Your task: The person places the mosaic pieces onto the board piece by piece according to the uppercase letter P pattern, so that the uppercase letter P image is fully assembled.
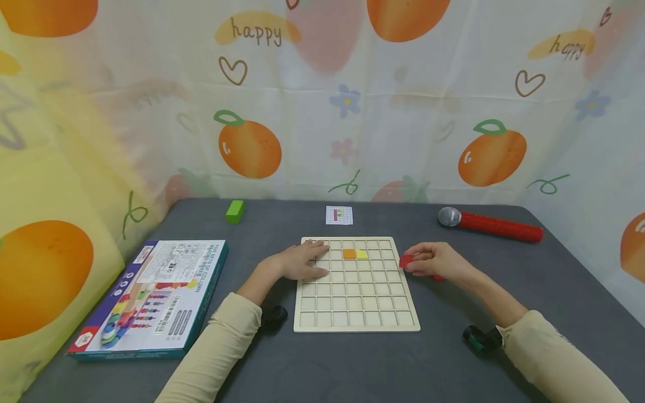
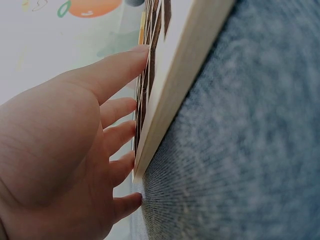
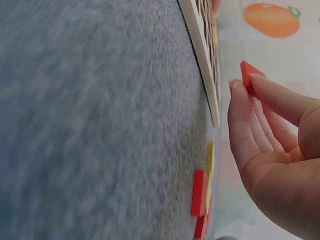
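Observation:
A light wooden grid board [image 1: 356,329] lies on the dark table, with an orange tile [image 1: 349,254] and a yellow tile [image 1: 361,254] side by side in its second row from the far edge. My left hand [image 1: 302,262] rests with spread, straight fingers on the board's left side, and its thumb meets the grid in the left wrist view. Just past the right edge, thumb and fingers of my right hand [image 1: 437,261] pinch a small red tile [image 3: 249,73] above the table. Beneath that hand lie more red tiles [image 3: 199,192] and a yellow tile [image 3: 210,156], mostly hidden in the head view.
A small card [image 1: 339,215] printed with a coloured grid lies beyond the board. A green block [image 1: 234,212] stands at the back left and a red microphone [image 1: 496,225] lies at the back right. A flat game box [image 1: 151,296] occupies the left side.

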A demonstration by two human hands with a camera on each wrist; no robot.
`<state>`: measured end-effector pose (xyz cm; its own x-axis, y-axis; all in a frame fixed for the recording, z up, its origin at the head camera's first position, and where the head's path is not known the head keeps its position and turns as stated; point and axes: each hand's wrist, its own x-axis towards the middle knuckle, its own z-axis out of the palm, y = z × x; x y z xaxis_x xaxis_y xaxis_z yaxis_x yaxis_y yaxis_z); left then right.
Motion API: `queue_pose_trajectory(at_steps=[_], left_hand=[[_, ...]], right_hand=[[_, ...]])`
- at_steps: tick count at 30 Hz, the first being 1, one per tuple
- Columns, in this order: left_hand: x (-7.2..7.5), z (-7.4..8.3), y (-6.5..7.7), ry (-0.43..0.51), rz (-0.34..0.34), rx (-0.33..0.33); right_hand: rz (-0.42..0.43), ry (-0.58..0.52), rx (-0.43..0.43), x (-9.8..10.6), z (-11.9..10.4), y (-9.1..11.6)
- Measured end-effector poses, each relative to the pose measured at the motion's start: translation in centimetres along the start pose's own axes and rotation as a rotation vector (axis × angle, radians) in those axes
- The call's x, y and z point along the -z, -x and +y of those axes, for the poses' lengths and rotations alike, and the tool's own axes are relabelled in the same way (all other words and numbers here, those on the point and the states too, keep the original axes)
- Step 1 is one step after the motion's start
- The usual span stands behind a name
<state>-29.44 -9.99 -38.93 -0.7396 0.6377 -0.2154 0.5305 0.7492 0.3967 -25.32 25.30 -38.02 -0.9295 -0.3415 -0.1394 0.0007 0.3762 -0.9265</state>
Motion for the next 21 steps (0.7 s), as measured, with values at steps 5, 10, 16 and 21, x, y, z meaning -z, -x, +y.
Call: queue_pose_trajectory(at_steps=[5, 10, 16, 21], left_hand=[[0.0, 0.0, 0.1, 0.006, -0.003, 0.002], [0.0, 0.0, 0.0, -0.003, -0.009, 0.002], [0.0, -0.1, -0.1, 0.001, -0.005, -0.001], [-0.1, -0.1, -0.1, -0.005, -0.01, 0.005]], right_hand=[[-0.015, -0.057, -0.006, -0.8, -0.2, -0.9], [-0.022, -0.06, -0.011, -1.7, -0.6, -1.8], [-0.012, -0.049, -0.033, -2.6, -1.2, -2.8], [-0.025, -0.182, -0.069, -3.4, -1.6, -3.4]])
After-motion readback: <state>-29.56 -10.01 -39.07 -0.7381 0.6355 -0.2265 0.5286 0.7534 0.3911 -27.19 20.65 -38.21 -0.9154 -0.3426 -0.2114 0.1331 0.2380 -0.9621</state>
